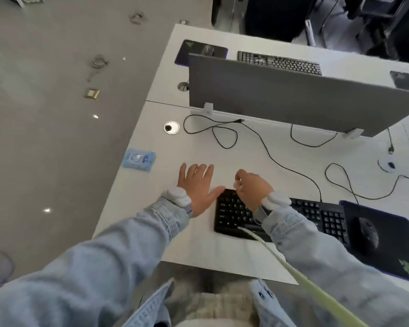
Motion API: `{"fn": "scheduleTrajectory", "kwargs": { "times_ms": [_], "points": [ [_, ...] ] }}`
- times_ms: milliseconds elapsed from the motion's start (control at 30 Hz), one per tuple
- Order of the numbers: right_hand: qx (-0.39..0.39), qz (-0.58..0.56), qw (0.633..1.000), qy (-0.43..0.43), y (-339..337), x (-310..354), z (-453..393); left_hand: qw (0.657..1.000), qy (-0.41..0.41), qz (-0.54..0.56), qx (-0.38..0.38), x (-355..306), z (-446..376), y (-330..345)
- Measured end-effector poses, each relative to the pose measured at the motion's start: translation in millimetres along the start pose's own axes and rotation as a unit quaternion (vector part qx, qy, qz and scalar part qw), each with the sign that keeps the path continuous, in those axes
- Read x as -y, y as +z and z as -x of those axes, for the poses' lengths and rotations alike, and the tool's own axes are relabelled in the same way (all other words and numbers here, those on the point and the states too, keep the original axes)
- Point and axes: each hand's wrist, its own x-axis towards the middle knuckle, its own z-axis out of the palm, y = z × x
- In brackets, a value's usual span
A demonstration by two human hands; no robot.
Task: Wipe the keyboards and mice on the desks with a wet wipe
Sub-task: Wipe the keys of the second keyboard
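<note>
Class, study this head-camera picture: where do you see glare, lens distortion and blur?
Head view: glare shows as bright spots on the glossy floor; the wide lens bends the desk edges and the divider; the whole picture is soft, so keys on the near keyboard smear, and the small white thing the right hand pinches cannot be made out clearly.

Bare bench [137, 208] lies left of the near keyboard [281, 218]. Behind the keyboard, looped black cables [222, 135] cross the surface, and beyond them a grey divider panel [293, 95] blocks passage. A mouse [367, 230] sits on a mat right of the keyboard.
</note>
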Motion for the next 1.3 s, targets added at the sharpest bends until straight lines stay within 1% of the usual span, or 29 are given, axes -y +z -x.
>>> {"fn": "scheduleTrajectory", "kwargs": {
  "times_ms": [100,167,267,367,500,633,700,833,1000,1033,1167,1300],
  "points": [
    [0.033,0.0,0.999,-0.03,3.1,29.7,-1.8,1.0,-0.008,-0.028,-0.004,18.0,18.3,-6.5],
    [0.034,0.007,0.998,-0.058,9.7,51.3,-2.8,0.999,-0.013,-0.035,0.001,27.0,30.6,-7.7],
    [0.012,0.009,0.996,-0.09,21.9,78.8,-2.1,0.999,-0.046,-0.012,0.008,36.5,49.8,-9.3],
    [-0.012,0.005,0.994,-0.106,24.3,102.3,-2.9,0.998,-0.057,-0.001,0.016,52.8,65.4,-11.1],
    [-0.031,0.009,0.992,-0.126,23.3,143.7,-14.3,0.997,-0.073,0.011,0.003,96.7,80.6,-19.7],
    [-0.053,0.021,0.99,-0.129,28.7,209.7,-26.1,0.996,-0.076,-0.008,-0.048,165.3,95.3,-29.9],
    [-0.06,0.032,0.99,-0.127,33.1,246.2,-32.3,0.996,-0.067,-0.007,-0.056,203.8,101.6,-35.2],
    [-0.081,0.043,0.989,-0.112,48.8,322.0,-42.7,0.998,-0.049,-0.006,-0.041,284.6,124.6,-52.6],
    [-0.07,0.026,0.993,-0.092,55.6,428.5,-50.0,0.999,-0.025,-0.022,-0.036,382.3,164.0,-86.9],
    [-0.067,0.026,0.994,-0.081,56.9,460.5,-57.1,0.999,-0.012,-0.023,-0.032,415.1,167.4,-94.9],
    [-0.045,0.053,0.993,-0.098,61.6,497.4,-76.3,0.999,-0.013,-0.023,-0.042,451.0,170.6,-101.1],
    [-0.038,0.054,0.992,-0.111,63.6,525.7,-106.8,0.998,-0.014,-0.016,-0.056,490.0,155.9,-104.5]
  ]
}}
